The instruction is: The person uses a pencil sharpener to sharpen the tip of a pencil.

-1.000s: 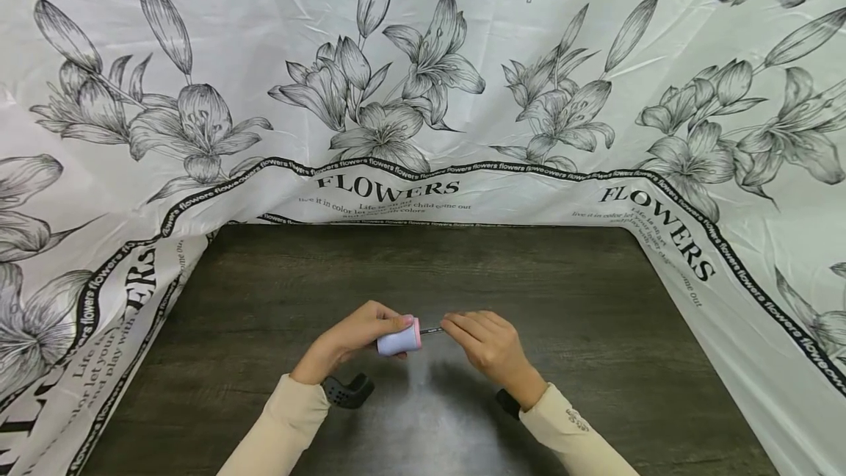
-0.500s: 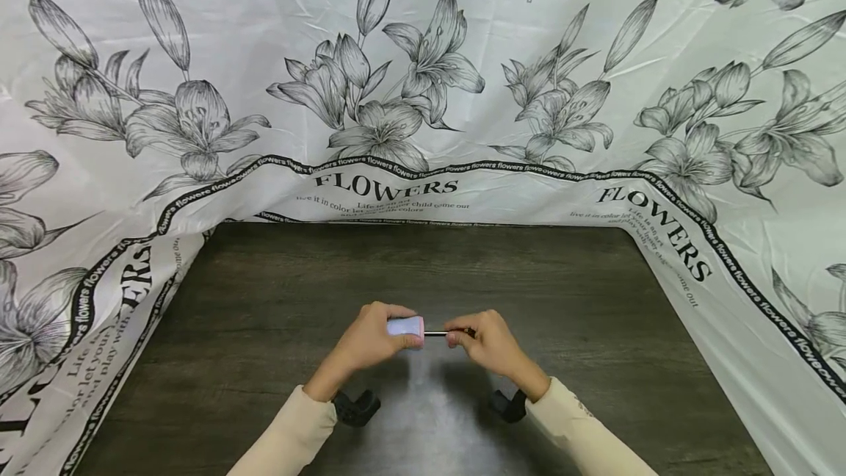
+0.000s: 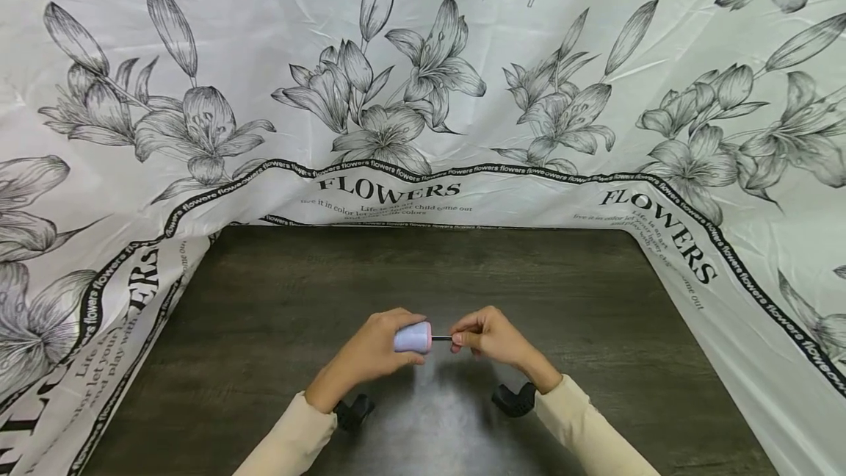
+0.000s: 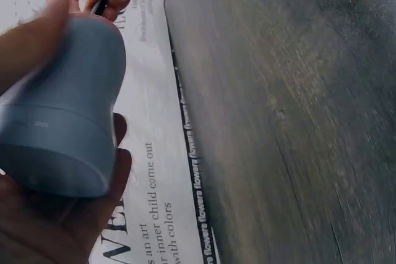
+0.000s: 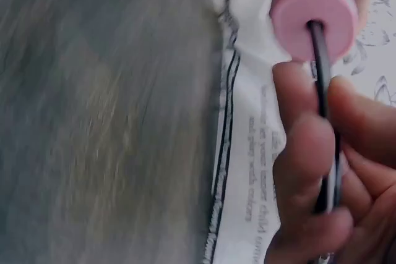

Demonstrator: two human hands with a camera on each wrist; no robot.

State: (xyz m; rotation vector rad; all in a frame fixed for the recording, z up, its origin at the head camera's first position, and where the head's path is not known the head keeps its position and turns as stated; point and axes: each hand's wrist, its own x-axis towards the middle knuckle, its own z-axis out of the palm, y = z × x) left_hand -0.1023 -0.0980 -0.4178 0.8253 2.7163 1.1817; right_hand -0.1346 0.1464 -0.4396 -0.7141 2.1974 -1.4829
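Lavender cylinder (image 3: 411, 337): held in front of the person, apparently raised over the table (image 3: 423, 270); its look suggests a pencil sharpener.
Cylinder's long axis: close to level in the head view, running left to right, with the pink end (image 3: 428, 336) turned toward the right hand (image 3: 489, 336).
Left hand (image 3: 377, 344): wrapped round the cylinder, digits along its far and near sides; the base points back toward the palm.
Right hand grip: fingers curled in a pinch on a thin dark stick (image 3: 441, 338), probably a pencil; the right wrist view shows it passing between the digits and back toward the palm.
Stick's long axis: nearly in line with the cylinder's, its front end in the hole of the pink end; how deep it goes is hidden.
Nearer hand: the left one, in contact with the cylinder itself; the right fingertips are near the pink end but apart from it, a short bare length of stick between.
Relation that counts: in my judgement, the shared line of stick and hole; a push, pull or twist along it would run freely, while a tilt of either wrist could make the stick bind against the hole's edge.
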